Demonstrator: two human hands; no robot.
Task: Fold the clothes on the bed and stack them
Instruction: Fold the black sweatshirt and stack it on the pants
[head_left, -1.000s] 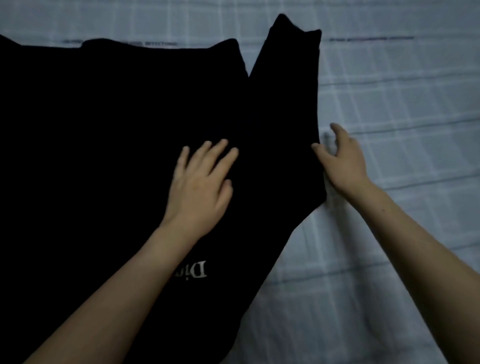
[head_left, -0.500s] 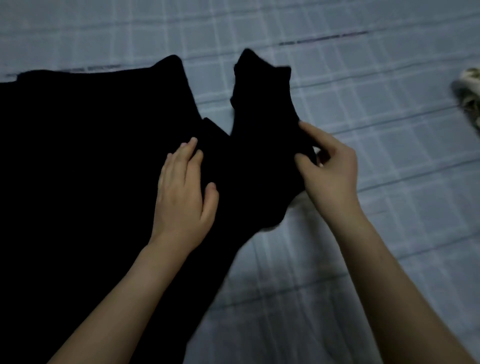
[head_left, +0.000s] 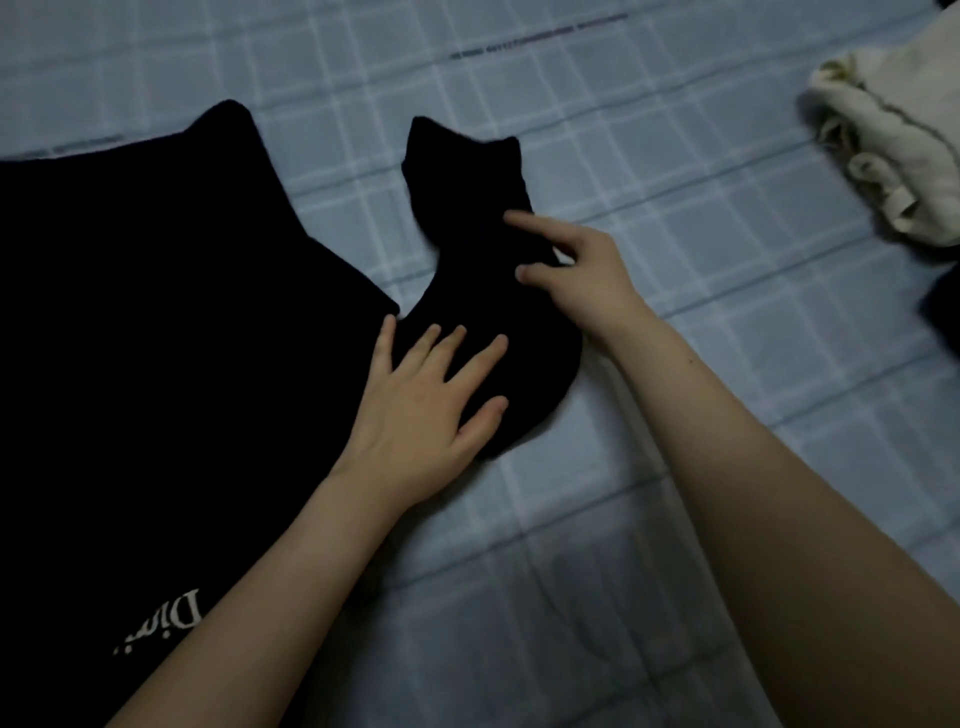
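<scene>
While I watch through the head camera, the black shirt (head_left: 156, 364) lies flat on the bed (head_left: 675, 156), filling my view from 8 to 10 o'clock. Pale lettering (head_left: 166, 623) shows on it down at 7 o'clock, upside down to me and partly covered by the left forearm. Its sleeve (head_left: 483, 270) runs away from the body toward 12 o'clock, bunched wide near the shoulder and narrower toward the cuff, and it rests on the checked sheet.

The left hand (head_left: 415, 415) lies palm down on the wide end of the sleeve, right where it meets the body of the shirt. Its fingers are straight and spread, pressing the cloth flat and gripping nothing.

The right hand (head_left: 582, 275) sits at the sleeve's 3 o'clock edge, just beyond the left hand. Its index finger stretches out over the black cloth and its thumb tip touches the cloth nearer to me. The other fingers are hidden behind the hand (so I cannot tell whether it pinches the edge or only rests there).

Well apart from the shirt, at 2 o'clock, a crumpled cream garment (head_left: 893, 156) lies in a heap. Below it, at the 3 o'clock edge, sits a dark shape (head_left: 945, 301) too cut off to name.
</scene>
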